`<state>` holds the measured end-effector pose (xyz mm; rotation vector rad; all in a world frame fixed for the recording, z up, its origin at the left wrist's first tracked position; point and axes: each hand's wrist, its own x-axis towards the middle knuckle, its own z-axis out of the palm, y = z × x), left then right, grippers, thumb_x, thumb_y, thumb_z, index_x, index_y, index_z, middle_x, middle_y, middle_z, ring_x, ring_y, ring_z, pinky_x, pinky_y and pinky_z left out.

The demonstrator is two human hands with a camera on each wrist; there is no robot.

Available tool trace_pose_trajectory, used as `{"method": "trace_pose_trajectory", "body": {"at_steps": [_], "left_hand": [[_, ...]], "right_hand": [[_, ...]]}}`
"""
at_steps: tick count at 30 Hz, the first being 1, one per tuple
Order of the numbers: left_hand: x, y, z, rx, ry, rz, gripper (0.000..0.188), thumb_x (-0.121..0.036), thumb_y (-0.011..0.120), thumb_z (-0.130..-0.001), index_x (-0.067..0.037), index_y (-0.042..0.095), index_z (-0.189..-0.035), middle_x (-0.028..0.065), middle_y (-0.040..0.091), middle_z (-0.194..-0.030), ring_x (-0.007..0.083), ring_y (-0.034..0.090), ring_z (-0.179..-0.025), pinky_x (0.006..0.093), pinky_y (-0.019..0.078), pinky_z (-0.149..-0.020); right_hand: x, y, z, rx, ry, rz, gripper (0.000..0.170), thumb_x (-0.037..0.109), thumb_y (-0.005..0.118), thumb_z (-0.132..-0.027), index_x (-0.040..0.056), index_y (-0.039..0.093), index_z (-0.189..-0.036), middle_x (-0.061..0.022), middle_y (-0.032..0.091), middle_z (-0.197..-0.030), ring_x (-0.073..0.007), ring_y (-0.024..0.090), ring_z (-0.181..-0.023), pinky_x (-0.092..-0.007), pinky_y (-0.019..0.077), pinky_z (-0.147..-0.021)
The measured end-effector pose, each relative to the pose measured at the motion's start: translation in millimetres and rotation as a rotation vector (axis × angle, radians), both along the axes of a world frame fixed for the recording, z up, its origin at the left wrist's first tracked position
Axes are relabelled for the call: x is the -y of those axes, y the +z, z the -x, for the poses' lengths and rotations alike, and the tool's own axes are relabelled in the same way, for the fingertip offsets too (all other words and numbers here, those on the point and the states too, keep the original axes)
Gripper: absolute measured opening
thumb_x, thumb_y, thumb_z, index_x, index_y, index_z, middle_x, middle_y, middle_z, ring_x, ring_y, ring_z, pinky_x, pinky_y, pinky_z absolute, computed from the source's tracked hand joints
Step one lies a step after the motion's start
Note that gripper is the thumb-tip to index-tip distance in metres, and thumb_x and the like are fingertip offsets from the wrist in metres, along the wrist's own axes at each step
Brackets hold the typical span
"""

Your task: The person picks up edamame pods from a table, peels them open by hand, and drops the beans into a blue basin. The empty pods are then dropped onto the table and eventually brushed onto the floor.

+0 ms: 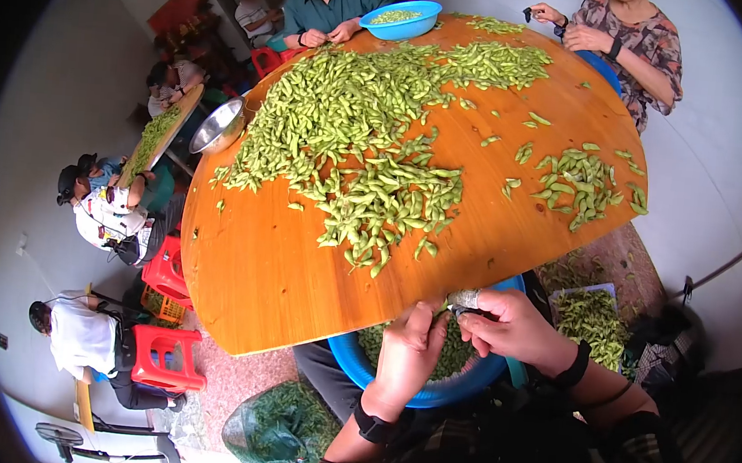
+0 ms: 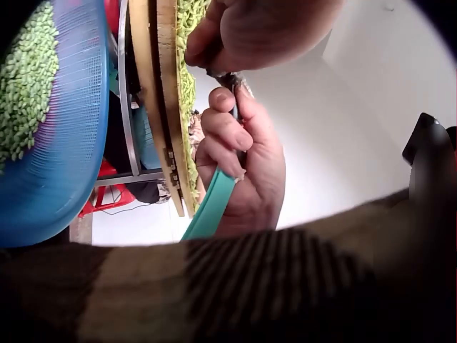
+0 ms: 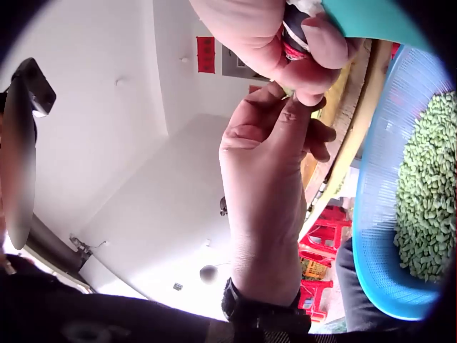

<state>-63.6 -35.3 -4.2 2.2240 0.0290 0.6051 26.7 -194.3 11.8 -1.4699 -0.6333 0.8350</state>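
Observation:
Above the blue basket (image 1: 341, 361), the left hand (image 1: 411, 345) pinches a small green pod (image 3: 288, 91), mostly hidden by fingers. Close against it, the right hand (image 1: 517, 330) has its fingers curled round a dark tool with a teal strip or handle (image 2: 212, 207). The fingertips of both hands meet in the right wrist view, where the left hand (image 3: 264, 161) is below the right hand (image 3: 285, 36). Shelled green beans (image 3: 428, 193) lie in the basket. The tool's tip cannot be made out.
A wooden table (image 1: 253, 265) bears a large heap of pods (image 1: 338, 105) and a smaller pile (image 1: 580, 184). Its edge is just beyond the hands. Two people sit across it, near a blue bowl (image 1: 400, 21). A metal bowl (image 1: 219, 126) and red stools (image 1: 167, 357) are at left.

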Motion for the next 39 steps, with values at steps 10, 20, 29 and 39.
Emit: {"method": "trace_pose_trajectory", "body": {"at_steps": [10,20,29,39], "left_hand": [[8.7,-24.7,16.4,-0.025,0.024,-0.001,0.025,0.001,0.062,-0.085,-0.002,0.059,-0.110,0.0178,0.066,-0.083,0.0327,0.067,-0.071,0.0368,0.0531,-0.061],[11.7,-32.6,21.8,-0.168,-0.091,0.583,0.022,-0.003,0.058,-0.093,0.000,0.060,-0.115,0.0048,0.067,-0.090,0.0066,0.059,-0.064,0.0205,0.0489,-0.057],[7.4,-36.8,25.4,-0.134,-0.038,0.303,0.025,0.001,0.061,-0.089,0.001,0.062,-0.113,0.0111,0.068,-0.093,0.0105,0.064,-0.068,0.0245,0.0523,-0.063],[6.2,-34.8,27.8,-0.138,-0.086,0.439,0.018,0.001,0.056,-0.093,0.002,0.062,-0.110,0.0064,0.064,-0.082,0.0091,0.063,-0.066,0.0225,0.0514,-0.061]], "right_hand": [[2.1,-15.5,20.1,-0.185,-0.091,-0.041,0.007,0.007,0.054,-0.093,0.0008,0.057,-0.092,-0.0018,0.057,-0.069,-0.0056,0.049,-0.052,-0.0219,0.0386,-0.044],[14.2,1.1,22.8,-0.231,-0.043,0.068,0.015,0.013,0.053,-0.095,0.0025,0.058,-0.086,0.0001,0.058,-0.069,-0.0034,0.052,-0.051,-0.0189,0.0366,-0.044],[11.0,4.0,22.2,-0.111,0.032,0.123,0.017,0.013,0.053,-0.094,0.0016,0.058,-0.083,-0.0005,0.058,-0.068,-0.0050,0.054,-0.051,-0.0203,0.0394,-0.045],[0.8,-21.5,32.6,-0.175,-0.082,-0.001,0.009,0.009,0.054,-0.093,0.0011,0.059,-0.093,-0.0014,0.056,-0.069,-0.0050,0.049,-0.051,-0.0212,0.0381,-0.046]]}}
